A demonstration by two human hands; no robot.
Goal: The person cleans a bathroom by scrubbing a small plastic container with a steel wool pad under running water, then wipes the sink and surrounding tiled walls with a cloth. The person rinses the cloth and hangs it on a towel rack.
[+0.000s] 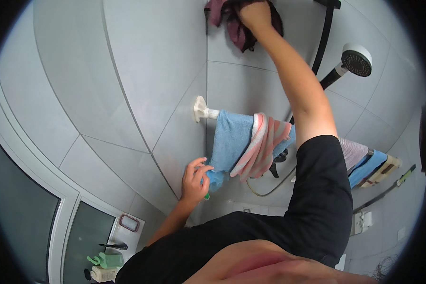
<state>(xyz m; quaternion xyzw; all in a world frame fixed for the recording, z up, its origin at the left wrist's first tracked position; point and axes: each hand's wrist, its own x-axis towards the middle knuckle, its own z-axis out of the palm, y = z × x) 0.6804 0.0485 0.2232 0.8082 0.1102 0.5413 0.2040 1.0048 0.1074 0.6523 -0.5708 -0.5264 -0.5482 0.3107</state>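
High in the corner, my right hand (256,18) is closed around a crumpled purple and black cloth (240,34) held against the grey tiled wall; its fingertips are hidden. Lower down, my left hand (194,182) has bent, spread fingers at the lower corner of a blue towel (232,137); whether they touch it I cannot tell. That towel hangs over a white rod with a wall mount (200,109). A striped pink and grey towel (262,146) is draped over the same rod. Something blue and mesh-like (216,180) shows beside my left fingers.
A shower head (356,60) with a black handle juts from the right wall. Several more towels (367,166) hang farther right. At lower left, bottles (105,273) and a framed soap dish (129,222) stand on a ledge by a window frame (68,227).
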